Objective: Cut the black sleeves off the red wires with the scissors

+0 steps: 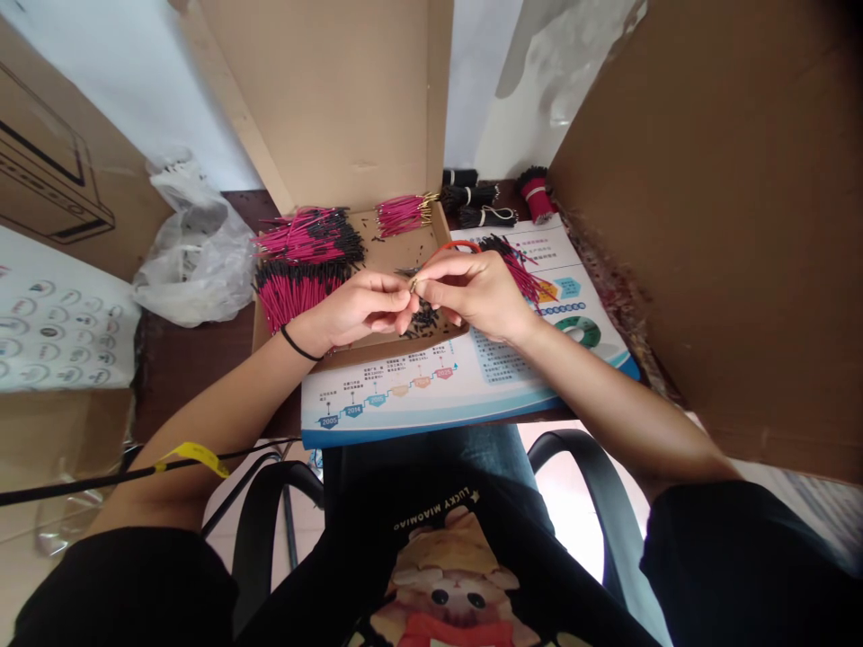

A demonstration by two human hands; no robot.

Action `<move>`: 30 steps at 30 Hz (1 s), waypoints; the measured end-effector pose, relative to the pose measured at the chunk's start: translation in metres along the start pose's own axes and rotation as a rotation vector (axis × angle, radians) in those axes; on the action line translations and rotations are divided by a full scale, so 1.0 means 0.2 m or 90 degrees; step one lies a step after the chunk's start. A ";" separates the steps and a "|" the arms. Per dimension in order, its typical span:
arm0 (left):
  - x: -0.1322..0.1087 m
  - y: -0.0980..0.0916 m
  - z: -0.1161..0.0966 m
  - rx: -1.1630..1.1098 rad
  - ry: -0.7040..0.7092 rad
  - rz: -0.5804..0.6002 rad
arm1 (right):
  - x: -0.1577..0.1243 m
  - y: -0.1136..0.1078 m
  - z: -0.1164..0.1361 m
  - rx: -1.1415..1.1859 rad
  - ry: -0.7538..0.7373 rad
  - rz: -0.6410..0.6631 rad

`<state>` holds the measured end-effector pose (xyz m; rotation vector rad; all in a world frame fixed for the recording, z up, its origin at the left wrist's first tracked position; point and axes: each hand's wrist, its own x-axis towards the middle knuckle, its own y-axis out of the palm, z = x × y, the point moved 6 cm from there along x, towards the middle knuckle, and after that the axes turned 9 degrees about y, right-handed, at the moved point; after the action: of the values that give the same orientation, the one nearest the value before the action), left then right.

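Note:
My left hand (370, 310) and my right hand (478, 292) meet above the front of a shallow cardboard box (378, 350). Between their pinched fingertips is a small gold-coloured metal piece (413, 285); fingers cover most of it. Under the hands lie short black tubing bits (424, 319) and scissors with an orange handle (453, 244), partly hidden. At the box's left side are two heaps of pink wires with black ends (303, 235). A smaller bunch of pink wires with gold-coloured tips (404, 216) lies at the back.
Right of the box, loose pink-and-black wires (516, 265) lie on a printed poster (404, 409). Behind them are tied black wire bundles (482, 195) and a tied pink bundle (538, 195). A clear plastic bag (195, 243) sits left. Tall cardboard (728, 225) stands right.

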<state>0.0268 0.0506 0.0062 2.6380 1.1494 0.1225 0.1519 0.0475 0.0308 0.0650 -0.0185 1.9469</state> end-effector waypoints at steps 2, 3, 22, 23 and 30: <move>0.00 0.00 0.00 -0.010 0.003 0.005 | 0.00 0.01 0.00 0.014 -0.022 0.003; 0.00 0.00 0.00 -0.013 0.003 0.009 | 0.00 0.01 0.00 0.020 -0.025 0.008; -0.02 -0.05 -0.17 0.523 0.250 -0.094 | 0.00 0.05 -0.05 0.155 0.171 0.093; -0.03 -0.05 -0.19 0.585 0.307 -0.144 | 0.00 0.05 -0.06 0.163 0.178 0.087; -0.05 -0.05 -0.19 0.697 0.359 -0.360 | -0.01 0.02 0.02 -0.073 -0.082 -0.084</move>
<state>0.0055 0.0568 0.0406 3.0104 2.7446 0.1618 0.1497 0.0449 0.0347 0.1130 -0.2053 1.8031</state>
